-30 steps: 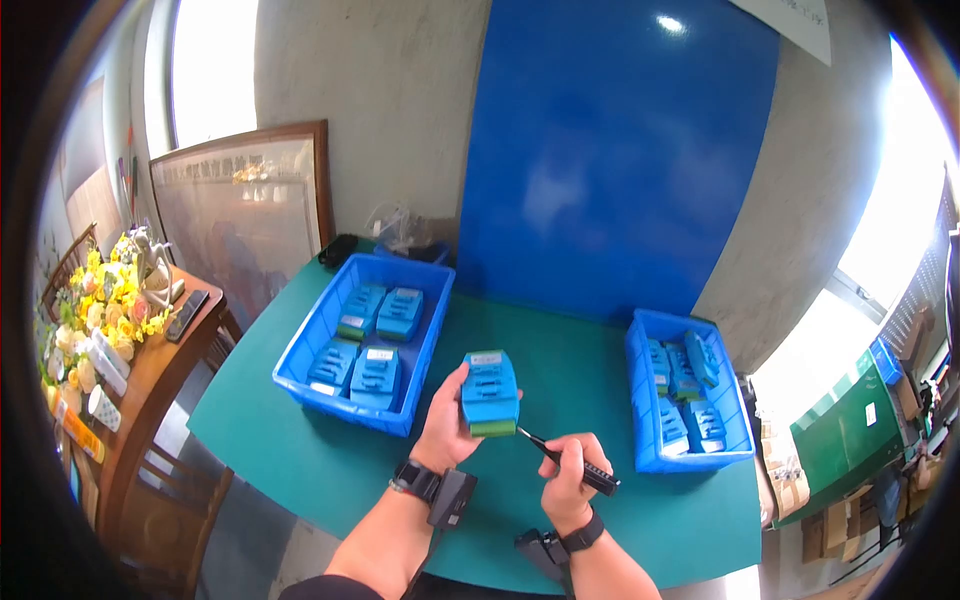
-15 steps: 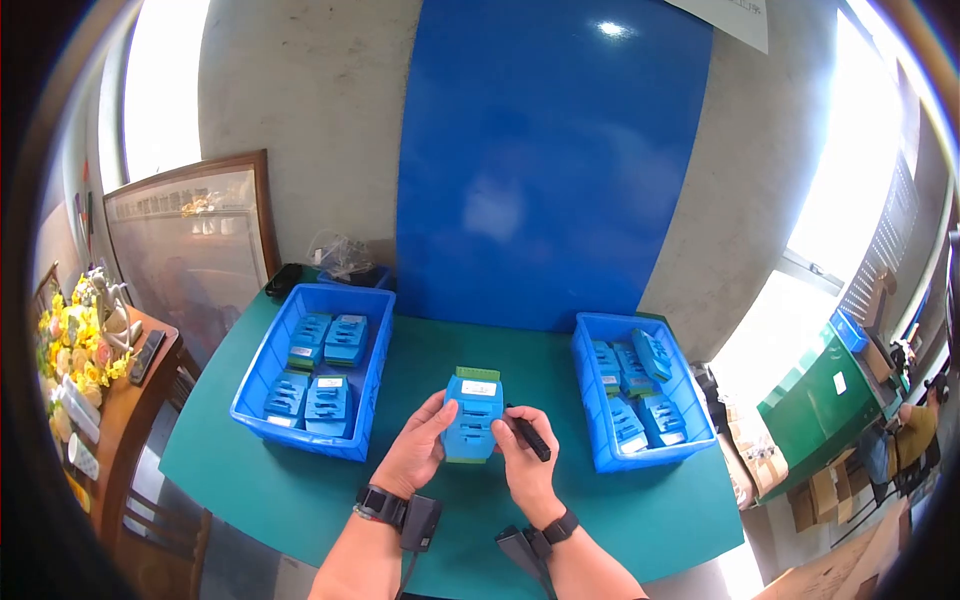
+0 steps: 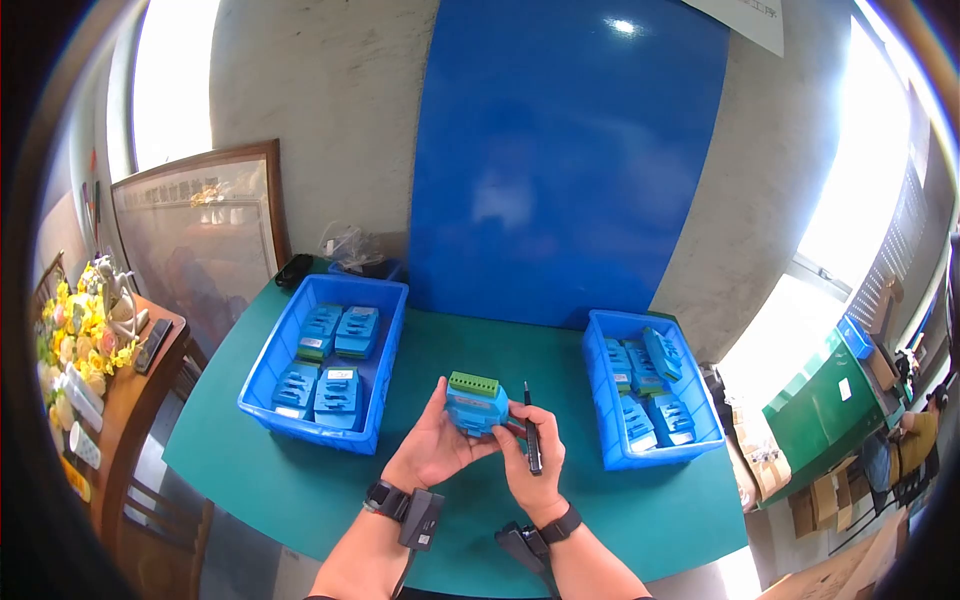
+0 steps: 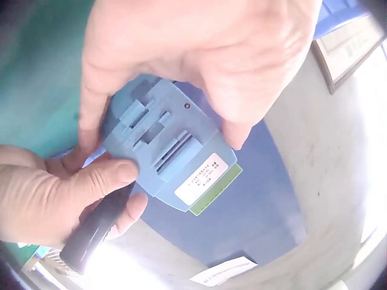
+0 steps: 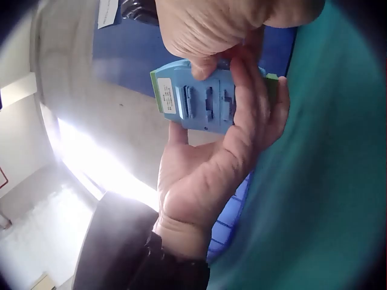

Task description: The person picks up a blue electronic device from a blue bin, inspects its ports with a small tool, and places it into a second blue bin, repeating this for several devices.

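My left hand (image 3: 432,448) holds a blue plastic terminal module (image 3: 474,408) above the middle of the table. In the head view its green terminal strip (image 3: 473,383) tilts up toward me. The left wrist view shows the ridged blue back (image 4: 148,136) with a white printed label (image 4: 202,179), the hand's thumb and fingers along opposite sides. Against the module's near right side is my right hand (image 3: 530,472), thumb on its edge. That same hand grips a black-handled screwdriver (image 3: 534,450), its thin tip pointing up and away from the module.
A blue bin (image 3: 310,433) with several similar modules (image 3: 338,393) stands left on the green table (image 3: 270,490). On the right, another blue bin (image 3: 655,456) also carries several modules (image 3: 672,418). A clear plastic bag (image 3: 350,245) lies behind the left bin. A blue panel (image 3: 560,150) rises at the back.
The right hand with the screwdriver has come in to the module. The module has been turned end for end, then tipped so its green strip faces up. The screwdriver has swung upright.
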The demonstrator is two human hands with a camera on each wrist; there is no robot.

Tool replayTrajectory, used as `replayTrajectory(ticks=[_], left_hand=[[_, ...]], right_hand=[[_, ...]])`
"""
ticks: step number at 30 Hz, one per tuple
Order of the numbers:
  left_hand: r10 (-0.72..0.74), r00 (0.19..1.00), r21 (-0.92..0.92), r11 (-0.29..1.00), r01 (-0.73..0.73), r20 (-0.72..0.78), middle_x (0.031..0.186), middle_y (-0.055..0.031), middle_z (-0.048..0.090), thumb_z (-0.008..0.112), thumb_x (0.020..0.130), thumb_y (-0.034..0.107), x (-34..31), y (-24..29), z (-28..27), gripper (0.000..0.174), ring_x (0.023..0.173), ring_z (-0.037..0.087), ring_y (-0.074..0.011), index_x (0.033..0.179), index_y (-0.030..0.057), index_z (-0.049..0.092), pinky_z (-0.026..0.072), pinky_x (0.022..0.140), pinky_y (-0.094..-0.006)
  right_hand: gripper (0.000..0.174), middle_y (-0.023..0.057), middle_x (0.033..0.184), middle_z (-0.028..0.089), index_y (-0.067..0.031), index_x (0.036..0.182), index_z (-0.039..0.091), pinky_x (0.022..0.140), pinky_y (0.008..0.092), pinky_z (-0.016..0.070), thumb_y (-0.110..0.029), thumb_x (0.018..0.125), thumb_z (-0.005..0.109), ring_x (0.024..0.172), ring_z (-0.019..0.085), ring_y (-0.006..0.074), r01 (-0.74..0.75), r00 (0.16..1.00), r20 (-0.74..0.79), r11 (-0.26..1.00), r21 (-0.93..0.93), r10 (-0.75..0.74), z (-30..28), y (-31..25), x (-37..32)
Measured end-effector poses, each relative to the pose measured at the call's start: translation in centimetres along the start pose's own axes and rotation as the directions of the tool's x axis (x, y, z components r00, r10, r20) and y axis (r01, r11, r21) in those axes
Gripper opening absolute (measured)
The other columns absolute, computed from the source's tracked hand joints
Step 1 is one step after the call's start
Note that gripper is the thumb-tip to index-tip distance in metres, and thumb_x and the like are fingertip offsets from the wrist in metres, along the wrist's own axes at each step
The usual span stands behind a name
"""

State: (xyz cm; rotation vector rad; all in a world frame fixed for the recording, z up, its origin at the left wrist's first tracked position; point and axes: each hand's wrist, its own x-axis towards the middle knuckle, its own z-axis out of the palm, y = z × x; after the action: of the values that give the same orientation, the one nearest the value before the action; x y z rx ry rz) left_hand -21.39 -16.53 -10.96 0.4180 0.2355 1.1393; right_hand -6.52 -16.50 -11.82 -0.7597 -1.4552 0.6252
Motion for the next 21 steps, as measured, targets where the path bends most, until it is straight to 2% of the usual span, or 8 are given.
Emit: replayTrajectory(ticks=[2,6,9,13,14,17,18,21], left_hand=[[0.063,0.997,-0.041,0.997,-0.064,-0.033,0.128,-0.0168,0.052,0.045,0.097,0.048,0.1,0.1,-0.5,0.055,0.118,0.052,-0.0319,0.129,0.0025,0.047,0.0425,0.103,-0.0501],[0.171,0.984,0.054,0.984,-0.169,-0.043,0.120,-0.0146,0.057,0.053,0.096,0.033,0.3,0.2,-1.1,0.036,0.116,0.053,-0.0291,0.119,0.0048,0.054,0.0418,0.103,-0.0500],[0.252,0.965,0.043,0.968,-0.249,-0.074,0.116,-0.0148,0.059,0.058,0.094,0.023,0.4,0.1,-2.1,0.026,0.116,0.053,-0.0297,0.113,0.0047,0.056,0.0408,0.103,-0.0508],[0.304,0.947,0.046,0.953,-0.301,-0.105,0.117,-0.0159,0.059,0.063,0.091,0.019,0.5,-0.1,-2.5,0.025,0.118,0.052,-0.0314,0.110,0.0041,0.057,0.0392,0.104,-0.0517],[0.310,0.944,0.055,0.951,-0.306,-0.113,0.118,-0.0155,0.058,0.064,0.090,0.017,0.4,-0.1,-2.4,0.025,0.118,0.052,-0.0311,0.110,0.0050,0.057,0.0389,0.104,-0.0516],[0.332,0.936,0.072,0.943,-0.325,-0.120,0.121,-0.0141,0.057,0.064,0.089,0.016,0.3,-0.2,-2.1,0.027,0.119,0.052,-0.0304,0.113,0.0086,0.056,0.0394,0.104,-0.0505],[0.322,0.940,0.059,0.946,-0.318,-0.111,0.121,-0.0129,0.056,0.063,0.090,0.014,0.4,-0.2,-2.1,0.028,0.119,0.051,-0.0294,0.115,0.0096,0.053,0.0386,0.105,-0.0500],[0.311,0.946,0.042,0.950,-0.308,-0.093,0.121,-0.0107,0.053,0.061,0.091,0.010,0.4,0.0,-2.0,0.033,0.120,0.049,-0.0275,0.120,0.0112,0.046,0.0378,0.106,-0.0487]], right_hand=[[0.031,0.0125,0.105,0.065,-0.0028,0.109,0.055,0.075,0.0295,0.0527,-0.001,0.082,0.070,0.085,0.064,0.0184,0.032,0.999,0.007,0.997,-0.071,-0.032,0.1,0.0,0.0],[0.032,0.0113,0.098,0.065,-0.0037,0.113,0.057,0.070,0.0301,0.0509,-0.009,0.083,0.068,0.079,0.063,0.0194,0.151,0.988,-0.015,0.975,-0.163,-0.156,-0.6,-0.1,0.1],[0.034,0.0109,0.091,0.064,-0.0025,0.116,0.055,0.070,0.0301,0.0512,-0.016,0.087,0.064,0.079,0.063,0.0201,0.145,0.989,0.001,0.988,-0.061,-0.146,-1.0,-0.8,-0.2],[0.032,0.0129,0.087,0.063,0.0020,0.106,0.053,0.065,0.0295,0.0527,-0.022,0.087,0.063,0.073,0.066,0.0216,0.163,0.986,-0.043,0.985,0.050,-0.161,-0.8,-0.1,-1.6],[0.025,0.0126,0.083,0.064,0.0013,0.097,0.053,0.061,0.0290,0.0531,-0.016,0.083,0.064,0.068,0.067,0.0210,0.197,0.980,-0.044,0.980,0.021,-0.196,-0.8,-0.2,-1.5],[0.022,0.0122,0.078,0.064,0.0011,0.095,0.053,0.057,0.0293,0.0529,-0.008,0.078,0.063,0.064,0.067,0.0206,0.259,0.966,0.008,0.963,-0.069,-0.259,-1.0,-0.7,-1.4],[0.022,0.0119,0.075,0.064,0.0014,0.093,0.054,0.055,0.0301,0.0521,-0.002,0.072,0.061,0.060,0.065,0.0217,0.272,0.962,0.004,0.958,-0.087,-0.273,-1.0,-1.0,-1.3],[0.016,0.0109,0.071,0.064,0.0006,0.093,0.051,0.057,0.0279,0.0519,-0.004,0.078,0.057,0.061,0.064,0.0174,0.278,0.961,0.038,0.950,-0.144,-0.276,-1.2,-1.1,-1.3]])
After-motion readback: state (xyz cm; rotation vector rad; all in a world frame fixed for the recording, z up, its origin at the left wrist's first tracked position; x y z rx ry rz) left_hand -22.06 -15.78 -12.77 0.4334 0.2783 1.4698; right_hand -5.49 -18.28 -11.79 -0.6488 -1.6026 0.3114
